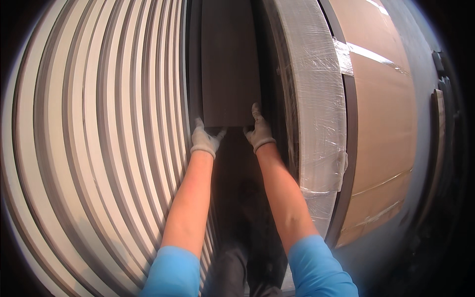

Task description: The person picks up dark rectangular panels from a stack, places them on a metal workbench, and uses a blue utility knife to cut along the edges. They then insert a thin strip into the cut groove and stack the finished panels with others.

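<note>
A long dark brown panel (230, 74) stretches away from me, its near edge between my two gloved hands. My left hand (205, 138) grips the near left corner, some fingers along the side and others under the edge. At the near right corner my right hand (260, 131) has its thumb up along the side, with its other fingers curled beneath and partly hidden. Both gloves are pale grey and end at the wrist.
Pale panels with dark edges (91, 99) stand in a close row at left. To the right are a plastic-wrapped stack (319, 89) and a large brown cardboard sheet (381, 128), with narrow dark pieces (438, 114) farther right. My legs (232, 270) are in the narrow gap.
</note>
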Motion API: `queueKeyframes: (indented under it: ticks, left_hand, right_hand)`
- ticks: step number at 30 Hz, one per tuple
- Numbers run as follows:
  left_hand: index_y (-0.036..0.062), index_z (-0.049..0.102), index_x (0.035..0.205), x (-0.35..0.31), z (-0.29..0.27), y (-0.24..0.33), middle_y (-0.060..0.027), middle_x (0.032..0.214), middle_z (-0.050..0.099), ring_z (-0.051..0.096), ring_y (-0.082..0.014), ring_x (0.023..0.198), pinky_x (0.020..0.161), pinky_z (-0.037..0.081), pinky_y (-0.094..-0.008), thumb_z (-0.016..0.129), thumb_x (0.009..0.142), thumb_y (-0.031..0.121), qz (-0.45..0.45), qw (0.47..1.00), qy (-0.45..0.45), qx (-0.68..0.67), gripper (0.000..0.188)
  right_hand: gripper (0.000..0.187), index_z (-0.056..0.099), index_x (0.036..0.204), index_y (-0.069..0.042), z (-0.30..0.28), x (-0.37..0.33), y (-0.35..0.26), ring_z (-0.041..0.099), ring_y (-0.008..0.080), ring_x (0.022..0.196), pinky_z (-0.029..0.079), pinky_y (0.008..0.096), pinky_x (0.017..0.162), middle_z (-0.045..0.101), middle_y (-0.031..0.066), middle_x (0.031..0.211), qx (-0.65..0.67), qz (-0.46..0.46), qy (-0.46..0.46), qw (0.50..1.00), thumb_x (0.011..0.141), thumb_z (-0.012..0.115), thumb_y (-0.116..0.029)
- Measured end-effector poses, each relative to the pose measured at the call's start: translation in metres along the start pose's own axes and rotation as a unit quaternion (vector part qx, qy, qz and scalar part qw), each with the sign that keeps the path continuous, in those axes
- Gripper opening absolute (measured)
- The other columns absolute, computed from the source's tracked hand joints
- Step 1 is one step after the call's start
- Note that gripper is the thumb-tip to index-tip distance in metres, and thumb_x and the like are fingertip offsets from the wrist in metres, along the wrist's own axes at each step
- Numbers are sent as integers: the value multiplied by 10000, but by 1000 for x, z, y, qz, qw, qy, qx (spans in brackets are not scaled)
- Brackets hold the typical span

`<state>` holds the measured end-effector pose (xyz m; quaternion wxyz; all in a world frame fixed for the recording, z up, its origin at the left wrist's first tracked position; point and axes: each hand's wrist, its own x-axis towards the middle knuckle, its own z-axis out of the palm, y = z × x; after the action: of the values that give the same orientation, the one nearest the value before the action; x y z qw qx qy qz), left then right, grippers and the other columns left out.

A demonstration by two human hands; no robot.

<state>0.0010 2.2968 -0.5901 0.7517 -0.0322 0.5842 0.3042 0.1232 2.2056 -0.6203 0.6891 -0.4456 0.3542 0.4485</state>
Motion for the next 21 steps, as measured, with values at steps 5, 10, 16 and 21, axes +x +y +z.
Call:
queueKeyframes:
  ticks: [5, 10, 16, 21]
  left_hand:
    - [33, 306, 1461, 13, 33, 5, -182, 1534, 224, 357, -386, 1363, 1026, 532, -521, 432, 1051, 348, 20, 997, -1, 75, 533]
    - [33, 401, 1395, 18, 23, 4, -151, 1470, 360, 442, -367, 1299, 1034, 492, -562, 478, 1033, 377, 39, 991, -14, 128, 505]
    - [56, 498, 1321, 22, 17, 16, -106, 1344, 521, 561, -325, 1175, 1010, 473, -572, 558, 990, 425, 36, 989, -2, 143, 500]
    - [85, 524, 1295, 25, 14, 14, -96, 1286, 549, 588, -326, 1105, 977, 491, -570, 569, 983, 435, 47, 989, 28, 138, 472]
  right_hand:
    - [736, 455, 1397, -45, 26, 8, -27, 516, 269, 1202, 410, 397, 1042, 494, 124, 1383, -140, -19, 19, 990, 881, 702, -508]
    - [889, 280, 1503, 6, 41, -14, -46, 360, 358, 1394, 321, 435, 1147, 337, 217, 1529, -625, -229, 92, 741, 909, 611, -566]
    - [972, 180, 1535, 26, 118, 18, -82, 238, 364, 1473, 239, 436, 1200, 245, 247, 1578, -557, -313, 4, 769, 914, 562, -615]
    - [1014, 186, 1535, 31, 151, 55, -115, 235, 353, 1477, 228, 432, 1202, 269, 256, 1565, -509, -264, -73, 816, 898, 536, -676]
